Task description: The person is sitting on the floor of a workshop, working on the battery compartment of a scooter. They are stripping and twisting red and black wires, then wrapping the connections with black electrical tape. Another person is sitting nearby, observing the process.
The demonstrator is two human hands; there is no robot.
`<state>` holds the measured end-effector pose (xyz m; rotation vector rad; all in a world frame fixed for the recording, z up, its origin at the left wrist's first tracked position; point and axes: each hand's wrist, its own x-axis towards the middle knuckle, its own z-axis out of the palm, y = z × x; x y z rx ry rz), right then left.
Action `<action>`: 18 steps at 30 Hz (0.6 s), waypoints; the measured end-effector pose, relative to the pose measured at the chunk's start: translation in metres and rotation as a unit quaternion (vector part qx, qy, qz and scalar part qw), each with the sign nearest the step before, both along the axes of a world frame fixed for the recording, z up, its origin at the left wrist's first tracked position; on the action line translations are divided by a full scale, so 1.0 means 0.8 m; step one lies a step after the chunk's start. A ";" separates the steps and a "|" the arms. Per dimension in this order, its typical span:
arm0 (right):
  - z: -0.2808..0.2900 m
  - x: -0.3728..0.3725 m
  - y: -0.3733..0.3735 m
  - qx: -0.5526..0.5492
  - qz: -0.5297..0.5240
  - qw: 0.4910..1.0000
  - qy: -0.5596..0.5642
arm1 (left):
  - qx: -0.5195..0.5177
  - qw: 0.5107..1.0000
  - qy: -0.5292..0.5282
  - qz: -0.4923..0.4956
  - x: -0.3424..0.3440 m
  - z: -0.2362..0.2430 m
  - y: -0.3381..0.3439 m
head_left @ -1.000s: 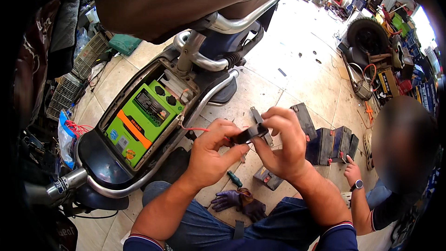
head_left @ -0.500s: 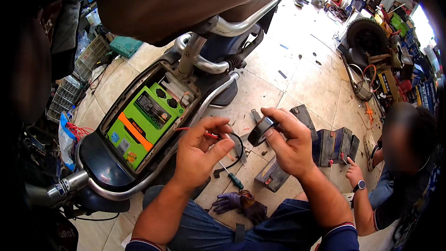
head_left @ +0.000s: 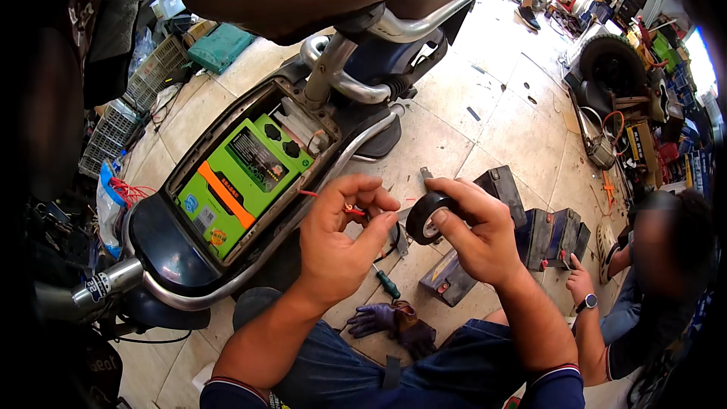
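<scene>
My left hand (head_left: 341,238) pinches a red wire (head_left: 354,210) between thumb and fingers, near the open compartment of a scooter. In my right hand (head_left: 485,238) is a roll of black electrical tape (head_left: 425,220), gripped by its rim and core, just right of my left fingertips. Whether a strand of tape runs between the hands is too small to tell. A green battery (head_left: 261,195) with an orange strap (head_left: 226,194) sits inside the scooter's footwell (head_left: 151,246). Below my hands, a screwdriver (head_left: 387,284) with a green handle lies on the tiles.
Purple work gloves (head_left: 371,321) lie before my knees. Several dark old batteries (head_left: 451,279) stand on the floor to the right, where a co-worker's hand (head_left: 580,282) touches one. Crates (head_left: 155,72) sit at far left; a tyre (head_left: 612,64) and clutter fill the far right.
My hands have come closer together, and the tape roll has turned so its pale core shows. At the back, a person's legs have moved into fuller view. The whole view has shifted slightly.
</scene>
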<state>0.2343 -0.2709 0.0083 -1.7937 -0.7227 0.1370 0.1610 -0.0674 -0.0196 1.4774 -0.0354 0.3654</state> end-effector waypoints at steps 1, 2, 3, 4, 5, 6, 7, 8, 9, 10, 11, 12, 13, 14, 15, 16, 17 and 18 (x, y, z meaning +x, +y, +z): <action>-0.003 0.000 0.001 0.007 0.006 1.000 0.029 | 0.012 1.000 -0.012 0.002 0.001 -0.001 0.000; -0.006 -0.001 0.001 0.013 0.013 0.998 0.059 | 0.025 0.999 -0.024 0.004 0.001 -0.003 -0.001; -0.008 -0.001 0.002 0.020 0.019 0.996 0.088 | 0.034 0.999 -0.024 0.003 0.001 -0.004 -0.001; -0.008 -0.002 0.003 0.019 0.020 0.993 0.114 | 0.043 0.999 -0.026 0.004 0.001 -0.005 -0.001; -0.008 -0.002 0.003 0.018 0.021 0.990 0.140 | 0.052 0.998 -0.027 0.005 0.001 -0.006 -0.001; -0.009 -0.002 0.003 0.017 0.021 0.986 0.166 | 0.048 0.999 -0.018 0.009 0.000 -0.005 -0.002; -0.009 -0.001 0.003 0.012 0.023 0.985 0.170 | 0.045 0.999 -0.010 0.013 0.000 -0.002 -0.003; -0.009 0.000 0.003 0.007 0.024 0.985 0.173 | 0.042 0.999 -0.002 0.016 0.000 0.000 -0.004; -0.010 0.001 0.003 0.003 0.025 0.984 0.177 | 0.046 0.999 -0.006 0.017 0.001 0.001 -0.004; -0.012 0.001 0.003 0.001 0.025 0.984 0.177 | 0.049 0.999 -0.010 0.018 0.001 0.000 -0.004; -0.014 0.002 0.003 0.000 0.025 0.984 0.178 | 0.053 0.998 -0.013 0.019 0.001 0.000 -0.004; -0.015 0.002 0.003 -0.001 0.025 0.984 0.178 | 0.063 0.998 -0.018 0.021 0.001 -0.001 -0.004; -0.015 0.003 0.003 -0.005 0.025 0.983 0.182 | 0.073 0.997 -0.023 0.023 0.001 -0.002 -0.004; -0.014 0.003 0.004 -0.008 0.025 0.982 0.186 | 0.083 0.996 -0.028 0.025 0.001 -0.004 -0.004; -0.013 0.003 0.004 -0.012 0.025 0.981 0.190 | 0.100 0.994 -0.040 0.027 0.002 -0.005 -0.004; -0.012 0.002 0.004 -0.014 0.020 0.981 0.194 | 0.117 0.991 -0.052 0.030 0.003 -0.006 -0.003; -0.010 0.001 0.005 -0.017 0.016 0.980 0.197 | 0.135 0.988 -0.064 0.033 0.004 -0.007 -0.002; -0.010 0.001 0.006 -0.020 0.012 0.979 0.201 | 0.145 0.986 -0.071 0.033 0.006 -0.008 -0.001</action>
